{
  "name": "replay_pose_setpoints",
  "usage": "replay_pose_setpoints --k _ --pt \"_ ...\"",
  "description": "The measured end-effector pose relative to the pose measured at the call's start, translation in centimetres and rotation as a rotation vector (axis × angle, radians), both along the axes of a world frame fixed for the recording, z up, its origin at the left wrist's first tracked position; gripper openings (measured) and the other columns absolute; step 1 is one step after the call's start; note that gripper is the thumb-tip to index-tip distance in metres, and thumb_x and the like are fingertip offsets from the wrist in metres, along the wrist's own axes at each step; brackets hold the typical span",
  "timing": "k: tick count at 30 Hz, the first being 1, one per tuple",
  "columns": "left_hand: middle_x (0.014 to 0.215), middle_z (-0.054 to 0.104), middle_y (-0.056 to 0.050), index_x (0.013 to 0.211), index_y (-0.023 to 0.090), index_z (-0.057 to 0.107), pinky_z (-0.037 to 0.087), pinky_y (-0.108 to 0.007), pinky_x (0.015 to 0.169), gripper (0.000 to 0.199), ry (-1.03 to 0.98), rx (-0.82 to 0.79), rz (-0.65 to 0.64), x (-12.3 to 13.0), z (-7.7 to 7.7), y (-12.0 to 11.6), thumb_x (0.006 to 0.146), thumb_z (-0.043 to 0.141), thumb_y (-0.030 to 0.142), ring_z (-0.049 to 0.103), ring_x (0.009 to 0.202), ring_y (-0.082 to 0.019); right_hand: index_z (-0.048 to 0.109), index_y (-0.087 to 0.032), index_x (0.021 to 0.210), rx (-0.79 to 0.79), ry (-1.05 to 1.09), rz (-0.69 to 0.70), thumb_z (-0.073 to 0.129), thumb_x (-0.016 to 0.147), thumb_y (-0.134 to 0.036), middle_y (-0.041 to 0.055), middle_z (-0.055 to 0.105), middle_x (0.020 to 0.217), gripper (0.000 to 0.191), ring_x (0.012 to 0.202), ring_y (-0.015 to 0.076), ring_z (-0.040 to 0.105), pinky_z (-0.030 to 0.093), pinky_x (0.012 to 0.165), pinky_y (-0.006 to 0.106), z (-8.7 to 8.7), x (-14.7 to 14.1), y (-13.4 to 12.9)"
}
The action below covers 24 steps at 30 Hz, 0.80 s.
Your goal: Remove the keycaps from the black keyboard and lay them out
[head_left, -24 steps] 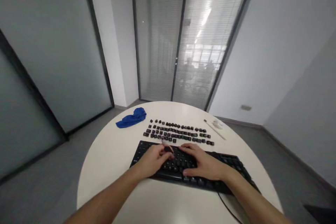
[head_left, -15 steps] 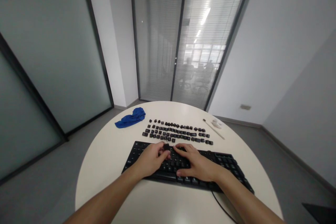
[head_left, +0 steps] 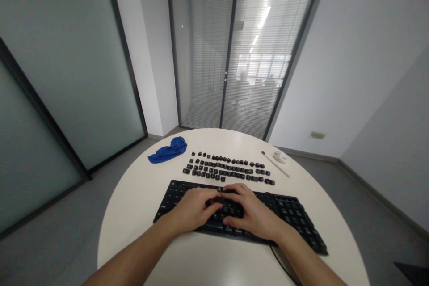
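A black keyboard (head_left: 298,214) lies across the near part of the round table. My left hand (head_left: 194,208) rests over its left-middle part, index finger and thumb bent together above the keys. What sits between those fingers is hidden; a small glint shows by the fingertips. Close beside it, my right hand (head_left: 251,210) lies on the middle of the keyboard, fingers stretched out and thumb spread apart. The index fingertips of both hands nearly meet near the upper rows. Beyond the keyboard, loose black keycaps (head_left: 231,168) stand in several rows.
On the white table (head_left: 134,214), a crumpled blue cloth (head_left: 168,150) lies at the far left. A thin brush (head_left: 276,165) and a small white item (head_left: 280,157) lie at the far right. The keyboard's cable (head_left: 279,262) runs off the near edge under my right forearm.
My left hand has moved slightly right and turned down, bringing its fingertips against my right fingers. The small dark piece with thin wire seen at its fingertips is now mostly hidden.
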State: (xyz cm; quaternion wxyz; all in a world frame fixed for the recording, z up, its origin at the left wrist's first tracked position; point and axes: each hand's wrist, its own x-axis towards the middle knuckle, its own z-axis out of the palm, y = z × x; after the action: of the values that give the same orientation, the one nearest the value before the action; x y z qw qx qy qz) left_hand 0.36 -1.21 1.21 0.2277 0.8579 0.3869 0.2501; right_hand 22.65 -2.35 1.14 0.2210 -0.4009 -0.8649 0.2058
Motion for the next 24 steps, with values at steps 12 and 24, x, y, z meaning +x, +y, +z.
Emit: replay_pose_setpoints --k 12,24 --pt "0.083 0.073 -0.003 0.091 0.018 0.073 0.046 -0.026 0.074 0.020 -0.170 -0.063 -0.020 -0.3 -0.8 0.2 0.093 0.055 0.026 0.065 0.076 -0.019 0.074 -0.025 0.100 0.043 0.064 -0.082 0.068 0.087 -0.030 0.0049 0.066 0.109 0.015 0.104 0.0205 0.058 0.047 0.094 0.033 -0.6 -1.7 -0.6" --pt "0.089 0.076 -0.003 0.088 0.019 0.076 0.048 -0.026 0.079 0.021 -0.284 -0.139 -0.066 -0.5 -0.7 0.1 0.093 0.056 0.023 0.068 0.081 -0.018 0.075 -0.026 0.099 0.112 -0.016 -0.081 0.062 0.092 -0.032 0.0041 0.072 0.105 0.016 0.101 0.0215 0.062 0.050 0.089 0.033 -1.0 -1.9 -0.6"
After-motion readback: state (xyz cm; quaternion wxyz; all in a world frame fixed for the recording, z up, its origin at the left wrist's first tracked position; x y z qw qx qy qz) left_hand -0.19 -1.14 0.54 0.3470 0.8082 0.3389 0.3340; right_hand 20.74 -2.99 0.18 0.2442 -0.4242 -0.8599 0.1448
